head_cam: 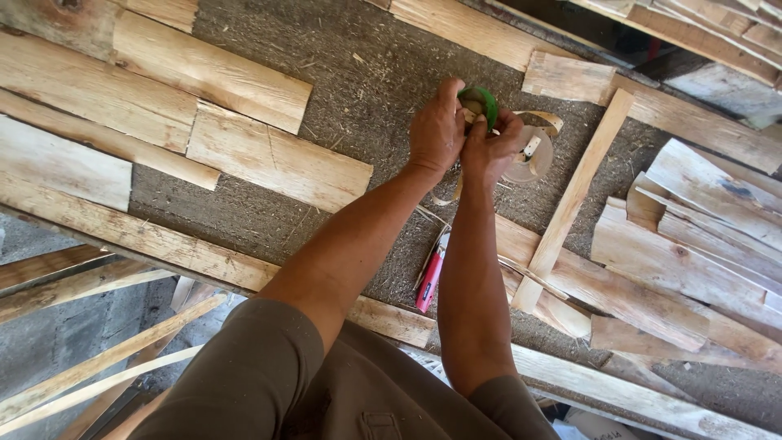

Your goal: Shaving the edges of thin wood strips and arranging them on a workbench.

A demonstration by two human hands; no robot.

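Both hands meet above a sawdust-covered work surface [358,73]. My left hand [436,130] and my right hand [491,148] grip a small green roll of tape [482,103] between them, fingers closed around it. Just right of the hands lies a clear round container [533,159] with a thin curled wooden strip [542,121] looping over it. A red-handled utility knife [429,281] lies on the surface below my right forearm.
Rough wooden planks [244,155] lie at the left. More offcuts [692,244] pile up on the right, and a narrow slat [570,200] lies diagonally. Thin wood strips [98,367] hang below the front edge at lower left.
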